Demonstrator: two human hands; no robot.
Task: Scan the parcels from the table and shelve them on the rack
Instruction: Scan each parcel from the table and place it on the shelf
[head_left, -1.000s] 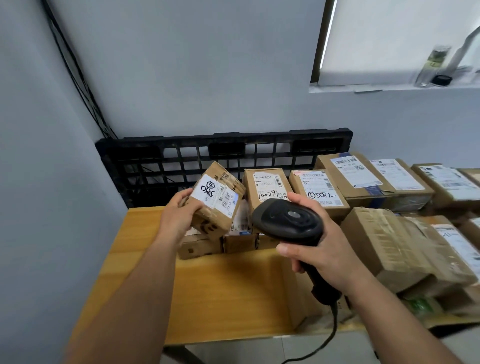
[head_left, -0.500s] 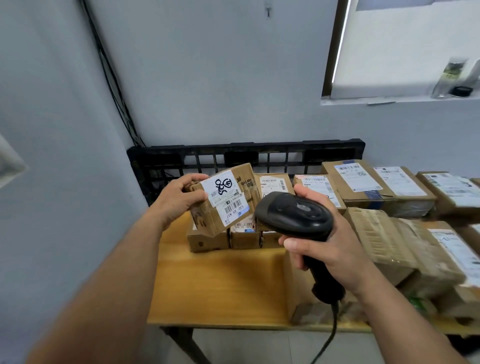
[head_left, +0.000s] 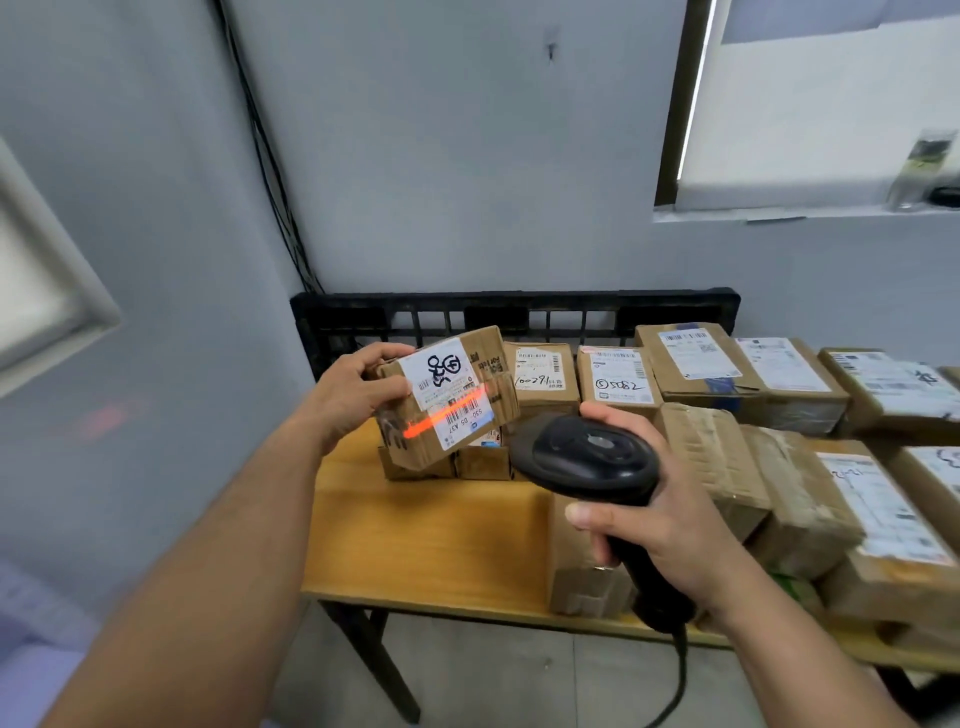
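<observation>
My left hand (head_left: 353, 397) grips a small cardboard parcel (head_left: 447, 395) by its left end and holds it tilted above the wooden table (head_left: 415, 535). Its white label faces me, and an orange-red scan line runs across the barcode. My right hand (head_left: 660, 514) is curled round the handle of a black barcode scanner (head_left: 584, 454), whose head points at the parcel from the right, a short gap away. The scanner's cable hangs down below my wrist.
Several labelled cardboard parcels (head_left: 696, 364) fill the table's back and right side, some stacked. A black plastic pallet (head_left: 514, 312) leans against the grey wall behind them. A window sill (head_left: 800, 213) is at upper right. Grey floor shows below the table's front edge.
The left hand has lifted the parcel and turned its label toward the scanner. The scan line now lights the barcode. The view has shifted so the table sits further right.
</observation>
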